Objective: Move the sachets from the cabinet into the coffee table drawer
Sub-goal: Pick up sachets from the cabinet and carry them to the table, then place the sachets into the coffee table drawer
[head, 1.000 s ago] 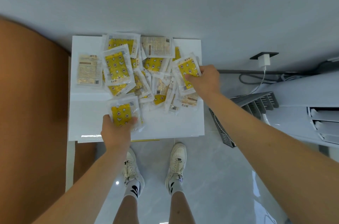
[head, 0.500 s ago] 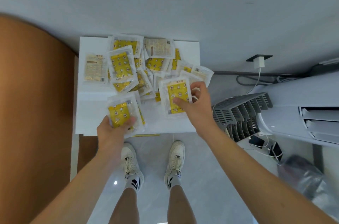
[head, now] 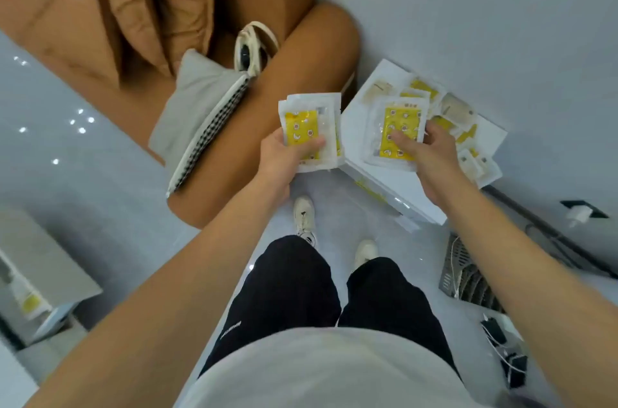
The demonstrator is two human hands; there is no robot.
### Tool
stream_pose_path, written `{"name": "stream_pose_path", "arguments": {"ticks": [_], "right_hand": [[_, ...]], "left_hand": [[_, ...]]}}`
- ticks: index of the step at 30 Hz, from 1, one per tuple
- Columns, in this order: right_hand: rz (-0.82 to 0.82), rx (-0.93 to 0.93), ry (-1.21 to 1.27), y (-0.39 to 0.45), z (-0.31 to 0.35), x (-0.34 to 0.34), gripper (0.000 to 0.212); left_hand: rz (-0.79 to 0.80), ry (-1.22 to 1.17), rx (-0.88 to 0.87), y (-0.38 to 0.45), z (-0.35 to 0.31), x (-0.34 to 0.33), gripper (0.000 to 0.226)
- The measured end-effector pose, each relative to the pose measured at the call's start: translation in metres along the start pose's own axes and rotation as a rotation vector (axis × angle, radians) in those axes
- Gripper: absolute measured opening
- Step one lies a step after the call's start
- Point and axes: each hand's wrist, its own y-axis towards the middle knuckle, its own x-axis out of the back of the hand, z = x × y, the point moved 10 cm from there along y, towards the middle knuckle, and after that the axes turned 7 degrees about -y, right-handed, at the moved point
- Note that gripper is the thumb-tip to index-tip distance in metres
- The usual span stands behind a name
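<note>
Only one view here, the head cam looking straight down. Left hand (head: 288, 153) is gripping a small stack of sachets (head: 309, 130), yellow print on top. I can make out at least two in it from the offset edges, can't count further. It's held in the air over the gap between the brown sofa (head: 254, 126) and the white cabinet top (head: 354, 126). Right hand (head: 431, 157) has its fingers and thumb clamped on one more yellow sachet (head: 398, 126), maybe with others under it, just above the cabinet top. The loose pile (head: 444, 116) left on the cabinet is blurry, so no exact count, roughly eight or more. On the sofa: one grey cushion (head: 197, 113). Two white shoes (head: 304, 213) on the floor.
</note>
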Motion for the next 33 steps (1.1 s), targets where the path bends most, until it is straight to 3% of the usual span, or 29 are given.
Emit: {"name": "stream_pose_path", "arguments": {"ticks": [6,13,20,24,33], "right_hand": [[0.338,0.086,-0.172,-0.092,0.054,-0.166,0.026],[0.755,0.152,-0.457,-0.192,0.054,-0.422,0.031],[0.945,0.149,-0.604,-0.270,0.004,-0.677,0.026],[1.002,0.164,-0.676,-0.301,-0.029,-0.809,0.025],[1.232,0.201,-0.907,-0.344,-0.167,-1.088,0.016]], "left_hand": [[-0.380,-0.251,-0.059,-0.117,-0.011,0.176,0.036],[-0.714,-0.482,-0.084,-0.218,0.022,0.381,0.026],[-0.943,-0.685,-0.033,-0.270,0.079,0.606,0.016],[-1.041,-0.741,-0.001,-0.290,0.101,0.723,0.024],[-1.313,-1.037,0.046,-0.267,0.216,0.913,0.028]]}}
